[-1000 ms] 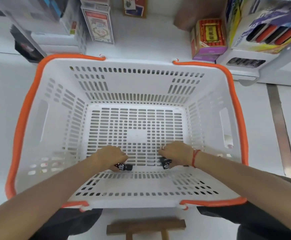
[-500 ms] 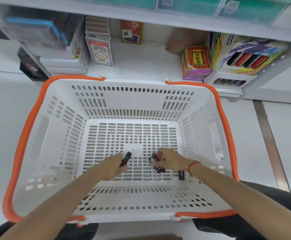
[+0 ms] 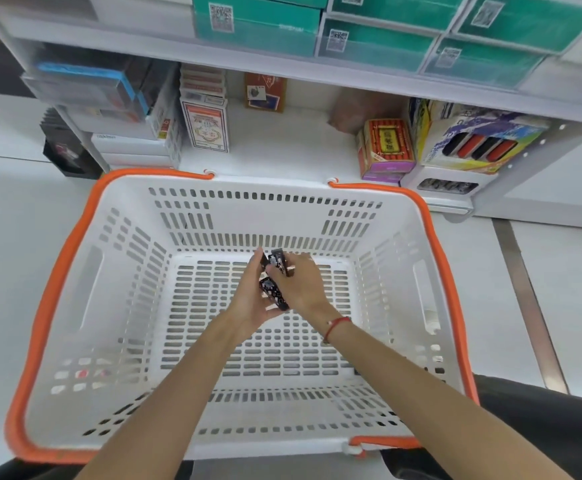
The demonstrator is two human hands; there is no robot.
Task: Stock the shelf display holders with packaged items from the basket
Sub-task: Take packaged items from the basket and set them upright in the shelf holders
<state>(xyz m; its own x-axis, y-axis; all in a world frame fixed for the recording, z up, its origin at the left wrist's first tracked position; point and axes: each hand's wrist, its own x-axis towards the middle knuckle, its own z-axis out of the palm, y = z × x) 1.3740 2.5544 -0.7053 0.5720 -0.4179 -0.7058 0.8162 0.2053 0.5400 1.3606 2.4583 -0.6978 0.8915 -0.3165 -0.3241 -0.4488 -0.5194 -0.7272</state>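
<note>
A white plastic basket (image 3: 85,292) with an orange rim fills the middle of the view. Both my hands are raised together above its slotted floor. My left hand (image 3: 253,299) grips a small black patterned packaged item (image 3: 273,292). My right hand (image 3: 301,285) holds another small dark item (image 3: 278,259) that sticks up at its fingertips. The two hands touch each other. A white display holder (image 3: 445,185) with dark items behind its window sits on the low shelf at the right, under a colourful box.
The shelf (image 3: 282,147) behind the basket carries card boxes (image 3: 204,123), a red and purple box (image 3: 388,147) and a colourful box of dark and red items (image 3: 476,143). Teal boxes (image 3: 379,39) line the shelf above. A metal strip (image 3: 524,299) crosses the floor at right.
Both hands lifted off the basket floor with the small dark items and came together toward the basket's far side. The view tilted up, showing more of the shelves.
</note>
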